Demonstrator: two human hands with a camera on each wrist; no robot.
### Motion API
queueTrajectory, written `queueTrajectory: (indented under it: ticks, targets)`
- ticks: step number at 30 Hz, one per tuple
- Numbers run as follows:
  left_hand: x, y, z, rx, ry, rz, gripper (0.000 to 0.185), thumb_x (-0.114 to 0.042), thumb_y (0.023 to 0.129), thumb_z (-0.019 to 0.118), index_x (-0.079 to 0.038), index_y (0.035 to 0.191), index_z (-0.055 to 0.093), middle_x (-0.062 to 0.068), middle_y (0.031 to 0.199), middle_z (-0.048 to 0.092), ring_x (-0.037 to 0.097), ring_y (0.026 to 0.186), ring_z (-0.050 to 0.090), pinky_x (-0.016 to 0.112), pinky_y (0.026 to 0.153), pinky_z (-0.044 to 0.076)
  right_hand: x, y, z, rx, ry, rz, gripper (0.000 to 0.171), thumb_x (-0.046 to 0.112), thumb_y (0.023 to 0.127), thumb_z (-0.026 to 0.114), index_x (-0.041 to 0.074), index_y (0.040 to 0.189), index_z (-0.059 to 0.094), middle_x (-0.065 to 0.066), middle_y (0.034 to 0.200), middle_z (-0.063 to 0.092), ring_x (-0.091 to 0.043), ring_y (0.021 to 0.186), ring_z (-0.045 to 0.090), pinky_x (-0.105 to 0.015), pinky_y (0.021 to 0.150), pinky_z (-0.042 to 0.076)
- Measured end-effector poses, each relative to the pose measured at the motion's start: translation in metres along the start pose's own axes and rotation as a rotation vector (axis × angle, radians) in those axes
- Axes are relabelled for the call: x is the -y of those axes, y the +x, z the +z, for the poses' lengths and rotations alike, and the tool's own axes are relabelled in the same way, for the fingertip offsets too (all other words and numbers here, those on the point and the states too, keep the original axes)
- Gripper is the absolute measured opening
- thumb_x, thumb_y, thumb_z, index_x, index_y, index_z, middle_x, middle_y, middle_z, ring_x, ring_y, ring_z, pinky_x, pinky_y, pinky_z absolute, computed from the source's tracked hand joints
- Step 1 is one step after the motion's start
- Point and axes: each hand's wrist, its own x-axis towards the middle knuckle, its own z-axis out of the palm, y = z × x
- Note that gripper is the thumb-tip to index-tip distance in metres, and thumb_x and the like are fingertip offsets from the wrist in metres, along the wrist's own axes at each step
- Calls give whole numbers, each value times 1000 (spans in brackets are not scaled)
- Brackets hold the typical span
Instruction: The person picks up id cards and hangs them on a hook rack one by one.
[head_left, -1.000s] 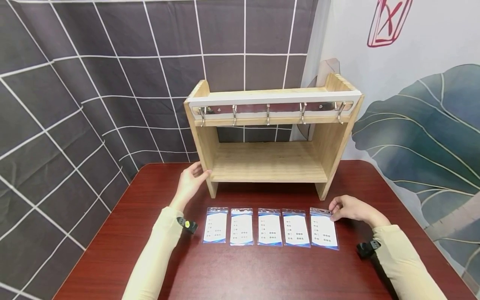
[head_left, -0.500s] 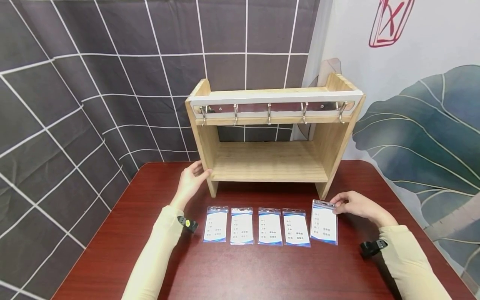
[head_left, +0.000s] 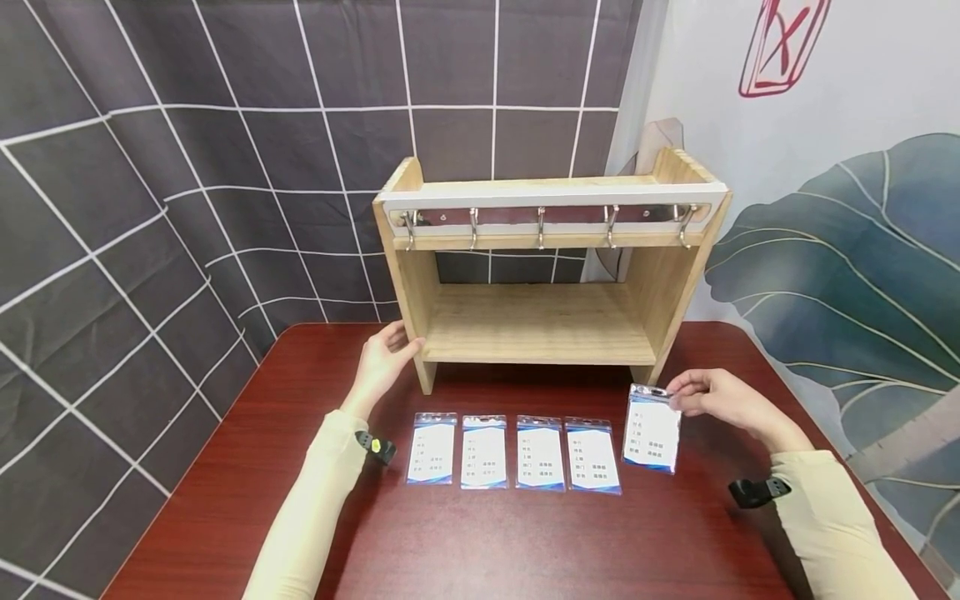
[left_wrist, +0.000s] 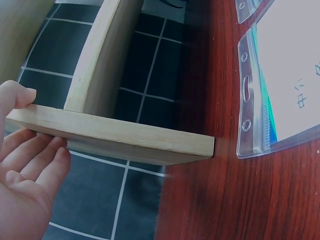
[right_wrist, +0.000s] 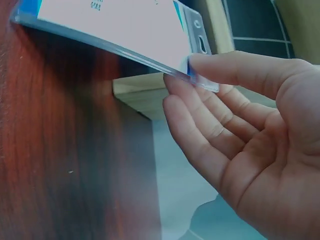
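Observation:
My right hand [head_left: 708,398] pinches the top corner of a clear badge holder [head_left: 652,430] with a white card inside and holds it lifted off the red-brown table [head_left: 480,542]; the right wrist view shows thumb and fingers clamped on its edge [right_wrist: 192,70]. Several more badge holders [head_left: 513,452] lie in a row on the table. My left hand [head_left: 384,360] rests with straight fingers against the left side panel of a wooden shelf [head_left: 536,325]; the left wrist view shows those fingers [left_wrist: 35,160] under the panel's edge [left_wrist: 115,137].
The shelf carries a metal rail with several hooks [head_left: 540,227] under its top board. A dark grid-patterned curtain [head_left: 187,167] hangs behind and to the left, a leaf-print wall covering [head_left: 840,250] to the right. The table's edges run close on both sides.
My right hand has lifted the rightmost badge holder off the table and moved it up and slightly right. The left hand has stayed on the shelf's side.

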Motion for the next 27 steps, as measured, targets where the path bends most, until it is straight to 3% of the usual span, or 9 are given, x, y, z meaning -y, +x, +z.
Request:
queueTrajectory:
  ticks: [11,27]
  targets:
    - [-2,0,0,0,7,-3,50,-14,96,77,7,139,61,29,134,65,40,125,65,46,108,55,7,-4,-2,-22,10,-34,27,7,94,75,-8,114,64,-13,100,72,-31,90,69,-35,82,66]
    - [-6,-2,2,-19,37,32,46,-13,96,76,8,136,65,29,126,69,40,120,68,47,104,57,17,-6,0,-27,72,-63,23,11,98,73,-6,112,64,-14,103,72,-27,91,70,-35,84,66]
